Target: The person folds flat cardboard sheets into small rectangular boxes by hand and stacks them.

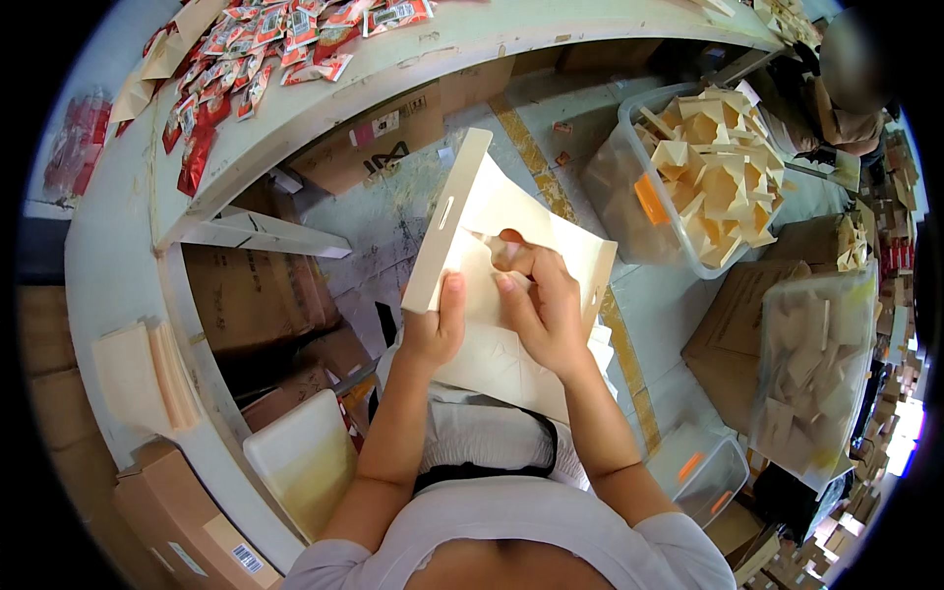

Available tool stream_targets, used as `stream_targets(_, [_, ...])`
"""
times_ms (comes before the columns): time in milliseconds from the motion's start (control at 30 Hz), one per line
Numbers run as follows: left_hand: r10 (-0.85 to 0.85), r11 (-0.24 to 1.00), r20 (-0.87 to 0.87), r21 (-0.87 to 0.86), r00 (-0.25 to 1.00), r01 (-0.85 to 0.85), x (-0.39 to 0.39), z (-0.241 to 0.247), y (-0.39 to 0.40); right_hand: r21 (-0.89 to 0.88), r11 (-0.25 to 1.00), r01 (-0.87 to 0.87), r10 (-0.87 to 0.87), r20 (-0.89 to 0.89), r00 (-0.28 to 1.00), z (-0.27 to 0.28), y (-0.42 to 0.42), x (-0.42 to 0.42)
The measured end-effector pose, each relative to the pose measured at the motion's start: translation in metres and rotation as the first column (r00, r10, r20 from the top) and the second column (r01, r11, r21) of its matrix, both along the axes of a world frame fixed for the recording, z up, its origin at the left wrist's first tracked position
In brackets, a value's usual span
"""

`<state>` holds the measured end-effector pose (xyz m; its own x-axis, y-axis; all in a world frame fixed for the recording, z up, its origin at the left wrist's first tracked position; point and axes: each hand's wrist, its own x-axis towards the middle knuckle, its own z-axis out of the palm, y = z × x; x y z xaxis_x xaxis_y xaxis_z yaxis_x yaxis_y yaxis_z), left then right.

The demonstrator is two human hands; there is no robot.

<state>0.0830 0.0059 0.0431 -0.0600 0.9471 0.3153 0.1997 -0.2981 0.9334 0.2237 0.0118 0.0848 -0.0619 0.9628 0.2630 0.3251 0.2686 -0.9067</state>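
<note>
A cream paperboard piece (483,199) with a raised, folded side wall on the left is held over my lap. Its side walls have narrow slots, and a cut-out hole sits near its middle. My left hand (434,328) grips the near end of the left wall, thumb on the inner face. At the cut-out, my right hand (544,313) has its fingers curled and pinches the board near the thumb; the fingertips are partly hidden. Flat cream paperboard (494,369) lies beneath, across my lap.
A white worktable (383,70) curves around the front and left, carrying red-and-white packets (258,44) and a paperboard stack (147,376). To the right, a clear plastic bin (601,177) holds folded cream pieces (715,169). Cardboard boxes (737,324) stand nearby. Another person (848,110) is at upper right.
</note>
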Motion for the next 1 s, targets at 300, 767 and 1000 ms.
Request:
stream_targets(300, [-0.091, 0.996, 0.053, -0.019, 0.994, 0.092, 0.007, 0.013, 0.008, -0.193, 0.978, -0.082, 0.068, -0.077, 0.995, -0.005, 0.01, 0.01])
stream_targets(767, [-0.05, 0.995, 0.08, -0.085, 0.996, 0.057, -0.001, 0.003, 0.013, -0.49, 0.855, -0.17, 0.225, 0.056, 0.973, 0.009, 0.008, 0.013])
stream_targets(1000, [0.036, 0.866, 0.975, -0.141, 0.221, 0.479, -0.01, -0.026, 0.008, -0.105, 0.965, -0.242, 0.257, 0.175, 0.95, 0.014, 0.002, 0.007])
